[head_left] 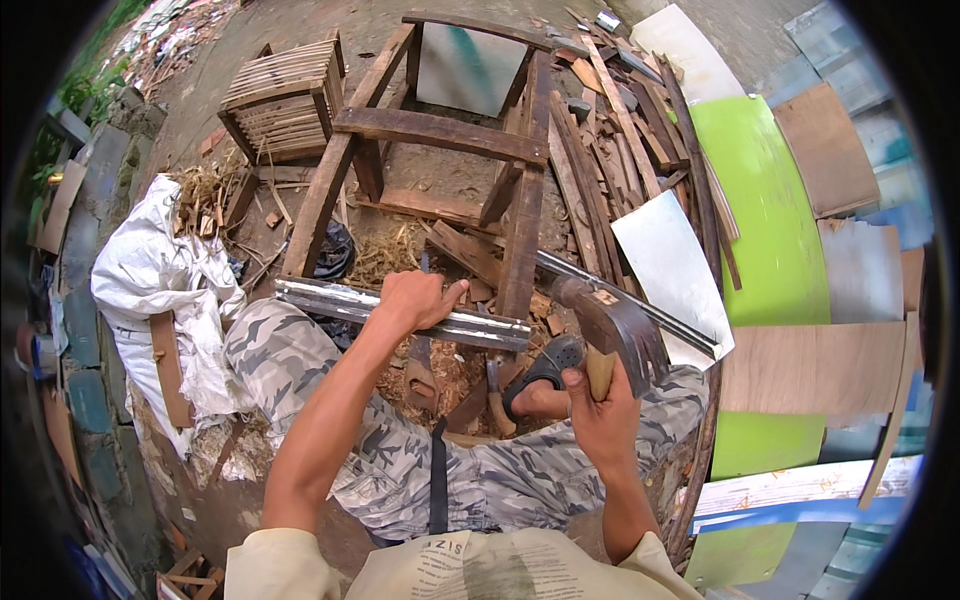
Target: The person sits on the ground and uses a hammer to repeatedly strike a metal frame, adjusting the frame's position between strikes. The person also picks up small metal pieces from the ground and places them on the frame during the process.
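My left hand (420,299) is closed around a dark metal-looking strip (470,329) with whitish paint on its edges. The strip lies crosswise at the near ends of a dark brown wooden frame (440,133). In my right hand (606,415) is a hammer (628,335), gripped by its short light wooden handle; its dark head is smeared by motion. The hammer is raised to the right of the strip, apart from it. Between my legs a handsaw (421,385) and a wooden-handled tool (498,402) rest among wood shavings.
A slatted wooden crate (285,100) stands at the far left, above a white sack (165,290). Loose wood strips (620,130) pile up at the right, beside a white sheet (672,270) and green panels (760,200). A dark long rail (640,305) slants near the hammer.
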A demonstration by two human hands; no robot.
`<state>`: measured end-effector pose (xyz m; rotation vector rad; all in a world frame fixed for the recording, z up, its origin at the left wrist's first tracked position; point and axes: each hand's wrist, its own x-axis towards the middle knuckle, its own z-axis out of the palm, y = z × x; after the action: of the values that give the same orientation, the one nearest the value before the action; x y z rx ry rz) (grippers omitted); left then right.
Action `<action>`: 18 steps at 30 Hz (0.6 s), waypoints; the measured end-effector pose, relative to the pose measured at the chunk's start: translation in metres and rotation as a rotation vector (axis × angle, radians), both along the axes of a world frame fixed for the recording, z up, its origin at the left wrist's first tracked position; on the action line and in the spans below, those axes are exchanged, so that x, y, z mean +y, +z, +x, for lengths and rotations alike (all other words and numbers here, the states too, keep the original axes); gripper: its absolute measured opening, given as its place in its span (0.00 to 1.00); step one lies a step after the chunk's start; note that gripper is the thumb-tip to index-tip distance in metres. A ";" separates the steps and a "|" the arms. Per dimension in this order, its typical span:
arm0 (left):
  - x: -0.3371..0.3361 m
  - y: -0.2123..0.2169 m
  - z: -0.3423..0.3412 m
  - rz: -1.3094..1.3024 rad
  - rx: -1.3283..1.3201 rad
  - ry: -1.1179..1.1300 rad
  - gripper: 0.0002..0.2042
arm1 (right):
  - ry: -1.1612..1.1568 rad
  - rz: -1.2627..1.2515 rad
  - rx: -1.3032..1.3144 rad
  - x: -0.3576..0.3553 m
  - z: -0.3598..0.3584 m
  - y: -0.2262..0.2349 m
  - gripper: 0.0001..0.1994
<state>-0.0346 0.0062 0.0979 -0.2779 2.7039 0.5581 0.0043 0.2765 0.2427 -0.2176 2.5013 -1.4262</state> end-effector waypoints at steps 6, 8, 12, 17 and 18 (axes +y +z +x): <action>0.005 0.001 0.003 -0.020 -0.004 -0.033 0.33 | 0.088 0.161 0.122 0.006 0.004 -0.054 0.19; 0.004 -0.001 0.006 -0.016 0.017 -0.004 0.32 | 0.202 0.386 0.114 0.000 -0.003 -0.060 0.18; 0.002 -0.001 0.009 -0.011 0.027 0.033 0.31 | 0.135 0.325 0.000 -0.005 0.000 -0.019 0.17; 0.004 -0.003 0.009 -0.009 0.067 0.045 0.31 | 0.006 -0.067 0.238 -0.004 0.012 -0.021 0.13; 0.005 -0.003 0.008 -0.004 0.074 0.038 0.31 | 0.021 0.019 0.206 0.004 0.014 -0.037 0.14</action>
<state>-0.0269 0.0107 0.0953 -0.3155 2.7767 0.5855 0.0183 0.2801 0.2054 -0.4053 2.6648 -1.4368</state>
